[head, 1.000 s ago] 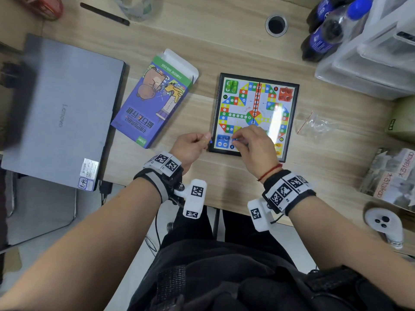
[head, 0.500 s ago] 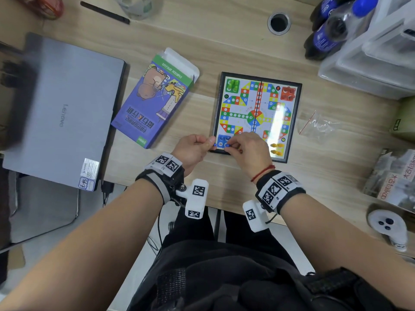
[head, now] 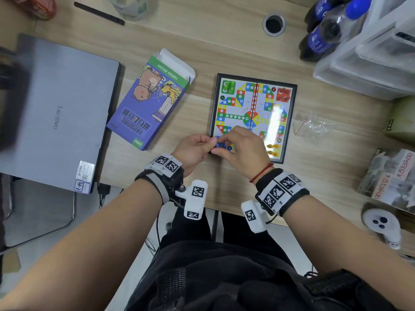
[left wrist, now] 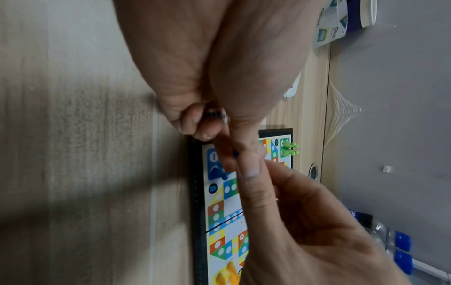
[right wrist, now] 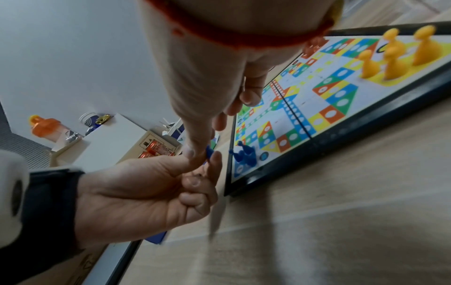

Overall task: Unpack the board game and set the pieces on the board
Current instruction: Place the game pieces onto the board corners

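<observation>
The folding game board (head: pixel 289 122) lies open on the desk. Green pawns (head: pixel 228 86), red pawns (head: pixel 283 95) and yellow pawns (head: pixel 272 149) stand in their corners, and blue pawns (right wrist: pixel 244 154) stand in the near-left corner. My left hand (head: pixel 208 144) and right hand (head: pixel 221 141) meet just above that corner. Between their fingertips is one small blue pawn (right wrist: pixel 209 152), pinched from both sides. In the left wrist view the blue pawn (left wrist: pixel 235 153) barely shows. A white dotted die (left wrist: pixel 216 114) sits inside the left hand's curled fingers.
The purple game box (head: pixel 148 108) lies open left of the board, beside a closed grey laptop (head: pixel 56 113). An empty clear bag (head: pixel 312 124) lies right of the board. Bottles (head: pixel 325 30) and plastic bins (head: pixel 370 52) stand at the back right, a white controller (head: pixel 381 223) at the near right.
My right hand has left the board's blue corner and moved left to the left hand. Both hands' fingertips now meet on a blue pawn.
</observation>
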A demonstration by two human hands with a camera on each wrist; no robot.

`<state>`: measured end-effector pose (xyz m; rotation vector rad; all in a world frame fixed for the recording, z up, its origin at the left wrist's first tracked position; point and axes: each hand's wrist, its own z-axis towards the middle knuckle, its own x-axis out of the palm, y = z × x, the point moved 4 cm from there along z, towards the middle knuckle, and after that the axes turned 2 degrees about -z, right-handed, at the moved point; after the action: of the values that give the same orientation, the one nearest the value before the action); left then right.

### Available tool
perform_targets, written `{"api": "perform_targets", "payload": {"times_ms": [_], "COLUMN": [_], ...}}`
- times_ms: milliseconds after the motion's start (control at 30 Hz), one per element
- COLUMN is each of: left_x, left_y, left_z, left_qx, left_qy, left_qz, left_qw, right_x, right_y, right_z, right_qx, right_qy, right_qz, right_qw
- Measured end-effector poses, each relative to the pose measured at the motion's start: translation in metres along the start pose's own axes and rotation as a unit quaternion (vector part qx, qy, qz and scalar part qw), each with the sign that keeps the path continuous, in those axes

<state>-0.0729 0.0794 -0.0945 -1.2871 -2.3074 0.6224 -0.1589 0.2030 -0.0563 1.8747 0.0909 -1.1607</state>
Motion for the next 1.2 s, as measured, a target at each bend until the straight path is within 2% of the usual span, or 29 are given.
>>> {"api": "perform_targets", "payload": {"times_ms": [167, 267, 367, 500, 733, 1033, 1200], "left_x": [-0.001, -0.007, -0.02, -0.019, -0.019, -0.023, -0.019], "left_y": [-0.006, -0.009, -0.008, -0.005, -0.009, -0.008, -0.02], "left_z": [-0.004, 0.0, 0.008, 0.011, 0.009, 0.01, 0.001], "left_qx": [0.003, 0.019, 0.063, 0.042, 0.002, -0.041, -0.037], "left_qy": [0.019, -0.041, -0.117, -0.106, -0.111, -0.093, -0.077], "left_qz": [0.016, 0.045, 0.139, 0.197, 0.125, -0.019, -0.073], "left_qw": [1.0, 0.998, 0.981, 0.974, 0.986, 0.995, 0.994], "right_x": [0.009, 0.009, 0.011, 0.019, 0.025, 0.024, 0.012], "right_y": [-0.003, -0.004, -0.002, 0.001, 0.004, 0.006, 0.009], "right_z": [0.001, -0.001, -0.002, 0.001, 0.006, 0.007, 0.007], "right_qx": [0.025, 0.026, 0.006, 0.001, -0.012, -0.015, -0.02], "right_qy": [0.022, 0.024, 0.028, 0.029, 0.037, 0.033, 0.038], "right_qz": [-0.025, -0.044, -0.08, -0.12, -0.142, -0.132, -0.11], "right_qw": [0.999, 0.998, 0.996, 0.992, 0.989, 0.991, 0.993]}}
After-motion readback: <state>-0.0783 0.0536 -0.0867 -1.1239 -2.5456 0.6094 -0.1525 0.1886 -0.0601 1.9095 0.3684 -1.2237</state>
